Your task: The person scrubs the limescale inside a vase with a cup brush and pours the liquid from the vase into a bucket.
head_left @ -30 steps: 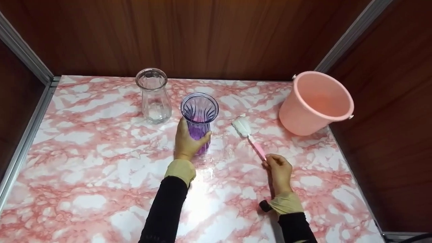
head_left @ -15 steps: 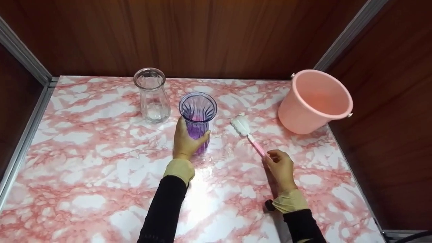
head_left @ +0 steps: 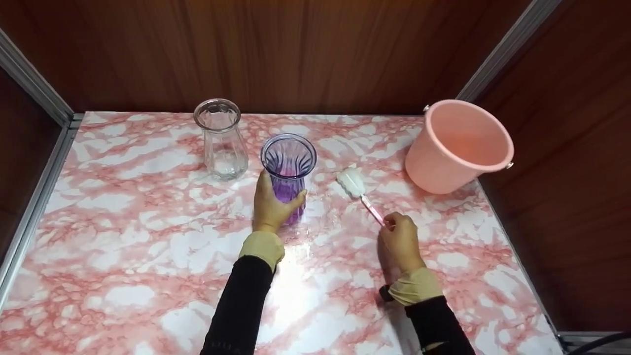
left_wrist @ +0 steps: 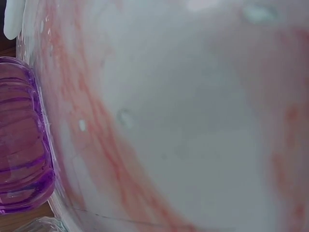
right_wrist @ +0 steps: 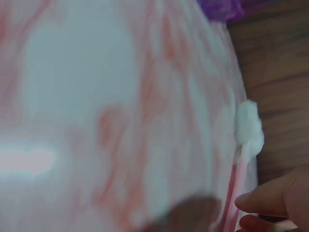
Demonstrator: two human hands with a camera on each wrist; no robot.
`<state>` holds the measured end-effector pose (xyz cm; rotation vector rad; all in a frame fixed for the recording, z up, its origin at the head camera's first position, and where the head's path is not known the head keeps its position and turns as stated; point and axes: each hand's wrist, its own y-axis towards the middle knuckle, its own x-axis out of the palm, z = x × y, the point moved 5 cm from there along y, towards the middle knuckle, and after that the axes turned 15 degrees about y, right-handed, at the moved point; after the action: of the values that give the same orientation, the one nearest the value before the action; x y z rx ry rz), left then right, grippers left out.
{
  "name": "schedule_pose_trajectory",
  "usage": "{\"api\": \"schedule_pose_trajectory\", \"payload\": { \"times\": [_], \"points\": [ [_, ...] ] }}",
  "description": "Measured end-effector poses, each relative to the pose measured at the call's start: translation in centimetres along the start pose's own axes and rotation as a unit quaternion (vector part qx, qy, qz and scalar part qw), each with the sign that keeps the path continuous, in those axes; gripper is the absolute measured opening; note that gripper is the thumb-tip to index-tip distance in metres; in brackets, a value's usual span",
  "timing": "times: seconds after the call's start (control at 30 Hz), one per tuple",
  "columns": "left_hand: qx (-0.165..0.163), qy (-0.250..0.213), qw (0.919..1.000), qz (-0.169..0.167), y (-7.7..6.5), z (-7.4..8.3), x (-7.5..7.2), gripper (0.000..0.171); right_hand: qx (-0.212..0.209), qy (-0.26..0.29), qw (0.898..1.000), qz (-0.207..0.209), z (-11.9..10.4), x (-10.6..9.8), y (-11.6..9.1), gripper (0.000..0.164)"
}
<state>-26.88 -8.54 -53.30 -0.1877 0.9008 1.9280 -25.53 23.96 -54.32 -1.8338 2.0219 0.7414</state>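
My left hand (head_left: 273, 207) grips a purple ribbed glass vase (head_left: 291, 190) around its lower side. The vase stands upright, with its wide rim facing up; its ribbed base (left_wrist: 24, 140) also shows at the edge of the left wrist view. To its right, a sponge brush (head_left: 351, 182) with a white scalloped head and a pink handle lies on the table. My right hand (head_left: 402, 239) pinches the near end of that handle. In the right wrist view, fingertips touch the pink handle (right_wrist: 237, 193), while the white sponge head (right_wrist: 249, 128) points away. The handle's end is hidden by the fingers.
A clear glass vase (head_left: 224, 153) stands upright left of the purple one. A pink bucket (head_left: 438, 165) stands at the back right. Water droplets wet the marbled table (head_left: 123, 246) around the purple vase. Dark wood panels (head_left: 276, 59) border the back and sides.
My right hand has shifted slightly forward and left along the brush handle, and its fingers have closed in on it. My left hand keeps its hold on the purple vase.
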Motion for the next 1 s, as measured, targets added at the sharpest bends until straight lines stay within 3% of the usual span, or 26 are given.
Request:
{"api": "schedule_pose_trajectory", "payload": {
  "times": [0.2, 0.37, 0.5, 0.73, 0.9, 1.0],
  "points": [
    [0.0, 0.013, 0.9999, 0.003, 0.1, 0.0, 0.0, 0.096, 0.017, 0.056, 0.998, -0.03, -3.0, 2.5, 0.3, 0.017],
    [-0.009, 0.023, 0.9997, 0.003, -0.4, -0.3, 0.0, 0.094, 0.033, 0.12, 0.99, -0.069, -5.7, 5.3, 0.4, 0.025],
    [-0.003, 0.022, 0.9997, 0.007, -0.6, -0.3, -0.1, 0.094, 0.004, 0.17, 0.981, -0.092, -8.4, 7.5, 0.6, 0.031],
    [-0.002, 0.013, 0.9999, -0.006, -0.3, -0.2, 0.0, 0.097, -0.027, 0.276, 0.95, -0.144, -13.0, 10.2, 1.4, 0.063],
    [-0.007, -0.002, 0.9999, -0.008, -0.1, -0.3, -0.1, 0.099, -0.038, 0.288, 0.941, -0.171, -15.8, 12.1, 2.2, 0.086],
    [0.015, -0.006, 0.9999, 0.006, 0.0, -0.4, -0.1, 0.091, -0.046, 0.28, 0.943, -0.177, -16.8, 13.3, 2.5, 0.09]
  ]
}}
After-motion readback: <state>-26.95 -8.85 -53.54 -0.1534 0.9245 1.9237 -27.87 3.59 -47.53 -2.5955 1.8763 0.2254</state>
